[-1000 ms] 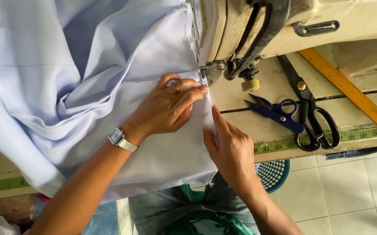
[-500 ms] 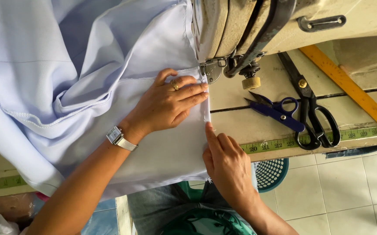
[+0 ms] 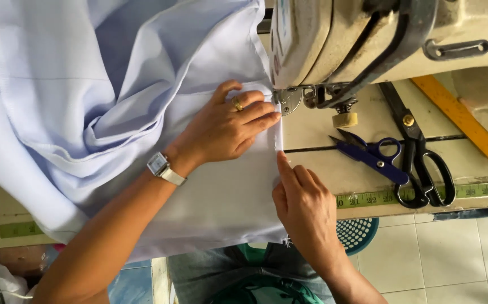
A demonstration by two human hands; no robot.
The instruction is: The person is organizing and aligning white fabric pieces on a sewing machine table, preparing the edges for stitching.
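Head view, the only one. I see the left hand (image 3: 227, 128) laid flat on the pale blue cloth (image 3: 114, 95), fingers spread and pressing down, fingertips pointing at the sewing machine (image 3: 334, 39). Its grip is open: palm down, nothing pinched. A gold ring (image 3: 237, 104) sits on one finger, a square-faced wristwatch (image 3: 162, 168) on the wrist.

The right hand (image 3: 306, 211) lies just below the left, at the cloth's right edge. Forefinger stretched out along the folded hem, tip touching the fabric; the other fingers are curled under. I cannot tell whether they pinch the edge or only rest on it.

The cloth covers the left part of the surface (image 3: 323, 169) and hangs over its near edge. Its hem runs up from the near edge to the presser foot (image 3: 286, 101) of the machine, between the two hands.

Toward the right part of the surface, well apart from the hands: small blue thread snips (image 3: 370, 155), touching large black scissors (image 3: 421, 152). A yellow ruler (image 3: 463, 121) lies slanted near the right edge. A measuring tape (image 3: 424, 194) is fixed along the near edge.
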